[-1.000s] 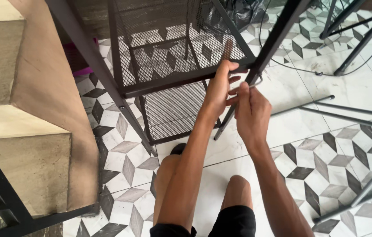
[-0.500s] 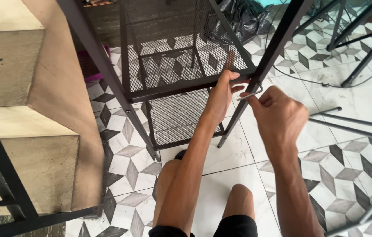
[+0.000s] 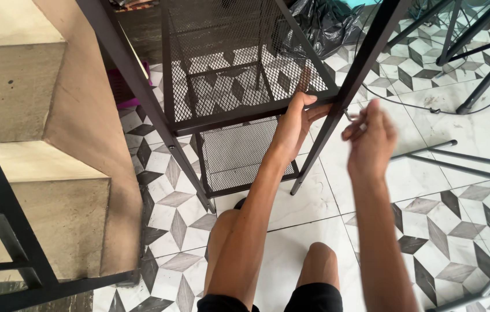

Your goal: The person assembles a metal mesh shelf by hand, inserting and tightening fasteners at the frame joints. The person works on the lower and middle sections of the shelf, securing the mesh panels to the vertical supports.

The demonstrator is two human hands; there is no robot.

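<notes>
Left hand: your left hand is clasped on the front edge of the upper mesh shelf, thumb on top and fingers curled under the rail, right beside the front-right leg of the black metal rack.
Right hand: your right hand is blurred and sits just to the right of that leg, apart from it. The fingers are pinched together on a small metal tool, thin and bent like a hex key; its tip points at the joint where shelf and leg meet.
Work piece: the rack stands upright on the tiled floor straight in front of your knees, with a lower mesh shelf already sitting between its legs.
Progress: judging from this view, both shelves are in place and the frame holds itself up, so most of the build looks done. The corner under your left hand seems to be the joint in hand; whether its fastener is seated or tight cannot be told, since the spot is hidden by the leg and your fingers.
Left to do: the other corners are not visible closely enough to judge.
Around you: loose black metal rods lie on the floor to your right, a black plastic bag sits behind the rack, and concrete steps rise on your left.
</notes>
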